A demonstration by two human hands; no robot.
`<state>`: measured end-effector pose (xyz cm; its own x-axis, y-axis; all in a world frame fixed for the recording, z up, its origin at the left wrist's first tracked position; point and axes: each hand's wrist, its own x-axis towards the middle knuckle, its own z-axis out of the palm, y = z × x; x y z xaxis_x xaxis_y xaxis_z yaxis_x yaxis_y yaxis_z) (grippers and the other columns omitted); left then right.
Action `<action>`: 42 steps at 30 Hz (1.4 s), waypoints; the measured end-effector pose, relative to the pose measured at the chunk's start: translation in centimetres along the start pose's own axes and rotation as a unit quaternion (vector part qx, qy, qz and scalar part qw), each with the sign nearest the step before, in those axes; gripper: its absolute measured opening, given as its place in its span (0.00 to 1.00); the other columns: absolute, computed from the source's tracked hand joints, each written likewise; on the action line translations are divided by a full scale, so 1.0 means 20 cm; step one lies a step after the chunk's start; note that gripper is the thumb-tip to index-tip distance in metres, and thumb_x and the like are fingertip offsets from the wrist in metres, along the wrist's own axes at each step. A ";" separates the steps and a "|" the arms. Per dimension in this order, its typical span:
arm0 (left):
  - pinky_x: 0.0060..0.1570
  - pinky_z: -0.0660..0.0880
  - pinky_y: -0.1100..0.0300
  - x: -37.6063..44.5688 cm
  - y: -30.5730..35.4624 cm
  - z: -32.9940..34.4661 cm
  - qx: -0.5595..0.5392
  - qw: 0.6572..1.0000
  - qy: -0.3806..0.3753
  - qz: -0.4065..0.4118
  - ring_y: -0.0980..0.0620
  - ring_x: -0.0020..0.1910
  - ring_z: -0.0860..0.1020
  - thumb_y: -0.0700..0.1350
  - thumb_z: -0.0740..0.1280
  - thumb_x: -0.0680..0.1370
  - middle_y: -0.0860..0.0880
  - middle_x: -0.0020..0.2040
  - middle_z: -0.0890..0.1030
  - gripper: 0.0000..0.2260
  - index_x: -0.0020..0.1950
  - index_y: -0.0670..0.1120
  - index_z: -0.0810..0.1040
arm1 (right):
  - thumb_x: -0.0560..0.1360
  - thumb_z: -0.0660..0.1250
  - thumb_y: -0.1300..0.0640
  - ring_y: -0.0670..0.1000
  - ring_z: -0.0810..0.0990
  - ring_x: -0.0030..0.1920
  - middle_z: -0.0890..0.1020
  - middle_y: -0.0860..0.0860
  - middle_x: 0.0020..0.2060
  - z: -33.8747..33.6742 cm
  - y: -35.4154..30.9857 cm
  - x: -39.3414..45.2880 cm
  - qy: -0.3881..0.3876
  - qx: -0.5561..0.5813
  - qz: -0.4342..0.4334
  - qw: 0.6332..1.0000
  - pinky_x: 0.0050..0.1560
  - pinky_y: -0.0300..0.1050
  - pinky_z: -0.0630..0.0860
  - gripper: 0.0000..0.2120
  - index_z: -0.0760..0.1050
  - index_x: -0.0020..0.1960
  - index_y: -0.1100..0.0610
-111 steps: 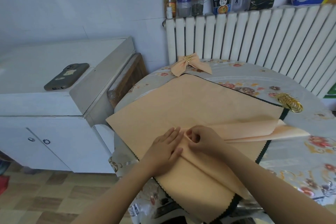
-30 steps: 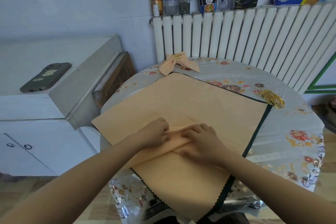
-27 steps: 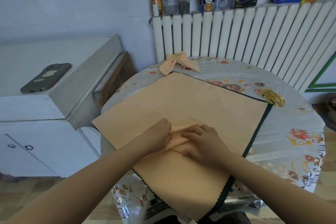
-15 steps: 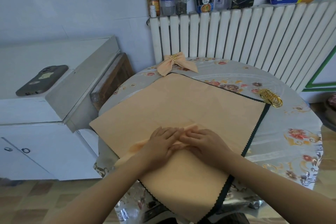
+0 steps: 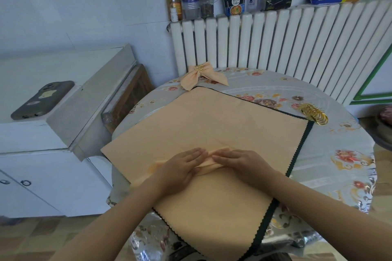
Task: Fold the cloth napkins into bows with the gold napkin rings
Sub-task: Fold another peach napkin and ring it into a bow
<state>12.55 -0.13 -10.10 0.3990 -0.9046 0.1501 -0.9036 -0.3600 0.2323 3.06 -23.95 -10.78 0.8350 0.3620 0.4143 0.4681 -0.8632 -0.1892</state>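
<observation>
A narrow folded peach napkin [image 5: 208, 158] lies across a flat stack of peach cloth napkins [image 5: 212, 121] on the round table. My left hand [image 5: 182, 168] and my right hand [image 5: 238, 161] press flat on it with straight fingers, fingertips almost meeting at its middle. The strip's left end [image 5: 156, 166] sticks out past my left hand. A finished napkin bow [image 5: 201, 75] with a gold ring stands at the table's far edge. Several loose gold napkin rings [image 5: 315, 112] lie at the right, beyond the stack's corner.
The table wears a grey floral cloth [image 5: 331, 154]. A dark green scalloped napkin edge [image 5: 297, 150] shows under the stack. A white cabinet [image 5: 63, 129] with a phone [image 5: 42, 99] stands left. A radiator [image 5: 275, 38] with jars and boxes on top runs behind.
My fingers were curled, gathering the napkin's folds together; now both hands lie flat and press the folded strip down. The napkin's right end, spread out earlier, is folded in.
</observation>
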 end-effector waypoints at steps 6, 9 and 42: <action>0.58 0.73 0.47 0.13 0.17 0.02 0.131 0.990 0.035 -0.034 0.41 0.55 0.80 0.53 0.53 0.76 0.38 0.57 0.80 0.27 0.63 0.35 0.75 | 0.68 0.58 0.58 0.50 0.84 0.48 0.84 0.48 0.51 0.00 -0.03 0.02 0.017 0.013 0.008 1.000 0.39 0.41 0.81 0.20 0.82 0.54 0.49; 0.51 0.77 0.48 0.16 0.18 0.06 0.113 0.992 0.048 -0.037 0.39 0.52 0.81 0.51 0.54 0.76 0.35 0.56 0.80 0.26 0.62 0.32 0.75 | 0.68 0.59 0.58 0.48 0.83 0.50 0.83 0.47 0.53 -0.01 -0.05 0.03 0.050 0.030 0.024 0.998 0.43 0.39 0.79 0.20 0.82 0.55 0.49; 0.60 0.71 0.50 0.15 0.10 0.09 0.052 0.996 0.052 -0.054 0.39 0.56 0.74 0.54 0.51 0.78 0.40 0.58 0.77 0.26 0.69 0.39 0.70 | 0.75 0.61 0.46 0.44 0.83 0.45 0.85 0.42 0.45 0.06 -0.07 0.07 0.129 -0.012 0.018 0.991 0.39 0.35 0.78 0.14 0.84 0.46 0.48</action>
<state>11.57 -3.96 -10.83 0.5035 -0.8328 0.2301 -0.8639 -0.4801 0.1526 3.87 -21.82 -11.09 0.7472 0.2315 0.6230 0.4300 -0.8831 -0.1876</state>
